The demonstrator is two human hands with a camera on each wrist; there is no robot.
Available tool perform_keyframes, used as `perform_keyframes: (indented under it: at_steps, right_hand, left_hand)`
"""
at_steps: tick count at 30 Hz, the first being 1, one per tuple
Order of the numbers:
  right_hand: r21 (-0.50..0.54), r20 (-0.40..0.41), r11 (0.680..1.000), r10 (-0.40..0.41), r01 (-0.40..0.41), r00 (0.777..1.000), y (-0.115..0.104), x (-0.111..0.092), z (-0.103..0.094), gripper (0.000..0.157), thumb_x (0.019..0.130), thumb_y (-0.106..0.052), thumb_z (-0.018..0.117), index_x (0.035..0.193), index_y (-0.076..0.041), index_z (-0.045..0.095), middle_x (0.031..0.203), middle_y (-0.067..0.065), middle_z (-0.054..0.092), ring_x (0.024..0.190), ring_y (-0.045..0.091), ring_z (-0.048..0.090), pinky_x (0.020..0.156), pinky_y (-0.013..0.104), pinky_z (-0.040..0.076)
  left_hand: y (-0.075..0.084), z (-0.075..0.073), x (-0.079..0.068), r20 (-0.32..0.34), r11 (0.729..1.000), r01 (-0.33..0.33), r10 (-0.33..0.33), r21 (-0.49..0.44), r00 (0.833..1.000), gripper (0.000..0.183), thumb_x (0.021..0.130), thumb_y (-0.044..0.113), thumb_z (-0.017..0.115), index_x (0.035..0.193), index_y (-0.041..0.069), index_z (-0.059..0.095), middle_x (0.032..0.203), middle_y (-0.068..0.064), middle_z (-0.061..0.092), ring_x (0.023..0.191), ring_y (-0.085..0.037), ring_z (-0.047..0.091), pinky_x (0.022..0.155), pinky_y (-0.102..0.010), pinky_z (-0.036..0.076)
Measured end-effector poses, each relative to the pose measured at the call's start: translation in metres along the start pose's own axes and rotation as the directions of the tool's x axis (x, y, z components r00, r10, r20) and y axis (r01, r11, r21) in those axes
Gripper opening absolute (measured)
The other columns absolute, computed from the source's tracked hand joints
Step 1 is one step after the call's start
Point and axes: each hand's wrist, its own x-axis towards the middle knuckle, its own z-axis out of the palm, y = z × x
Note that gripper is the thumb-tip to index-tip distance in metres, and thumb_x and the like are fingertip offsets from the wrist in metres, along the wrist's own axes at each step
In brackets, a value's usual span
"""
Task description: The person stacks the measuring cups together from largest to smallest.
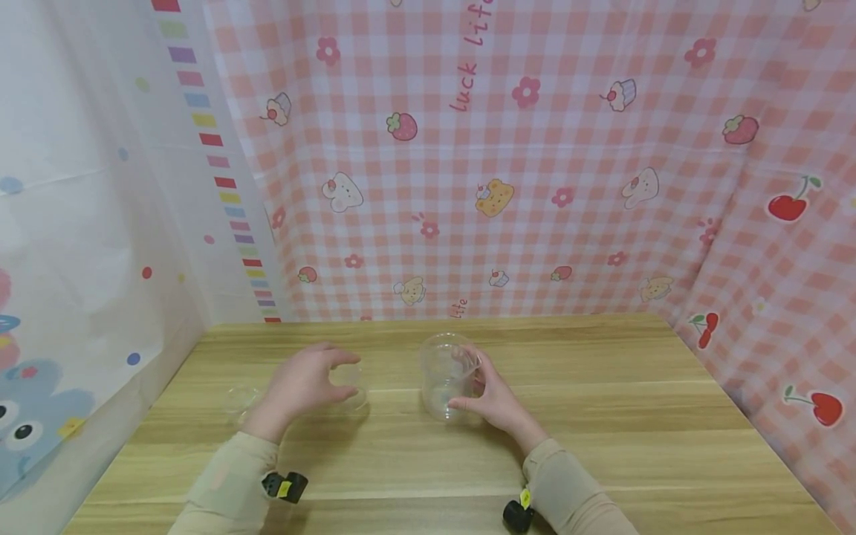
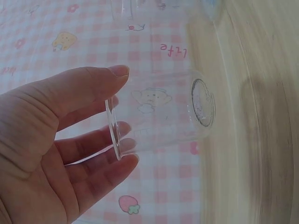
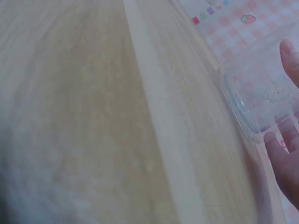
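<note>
In the head view my left hand (image 1: 304, 386) grips a small clear cup (image 1: 356, 390) left of the table's middle. The left wrist view shows the thumb and fingertips of that hand (image 2: 56, 135) around the rim of the cup (image 2: 163, 109), its round base toward the wood. My right hand (image 1: 498, 401) holds a larger clear cup (image 1: 444, 375) from its right side, wide mouth up. In the right wrist view, the thumb and fingers of this hand (image 3: 285, 163) lie against the wall of the larger cup (image 3: 252, 100), its base close to the table.
Another small clear round piece (image 1: 241, 399) sits on the wooden table (image 1: 628, 416), left of the left wrist. A pink checked cloth (image 1: 562, 148) hangs behind the table's back edge, with more cloth at both sides. Both forearms bear small black wrist cameras.
</note>
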Motion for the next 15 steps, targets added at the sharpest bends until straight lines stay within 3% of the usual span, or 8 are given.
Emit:
perform_keyframes:
  at_steps: [15]
  right_hand:
    - [0.016,0.003,1.000,-0.010,0.009,1.000,0.002,0.001,-0.001,0.094,0.076,-0.002,0.083,0.151,-0.009,0.027,0.153,0.019,0.037,0.137,0.040,0.038,0.112,0.050,0.033]
  left_hand:
    - [0.016,-0.005,0.008,-0.009,0.999,-0.030,0.030,-0.011,1.000,0.046,0.078,0.030,0.084,0.119,0.013,0.073,0.121,-0.013,0.067,0.112,-0.035,0.062,0.092,-0.052,0.051]
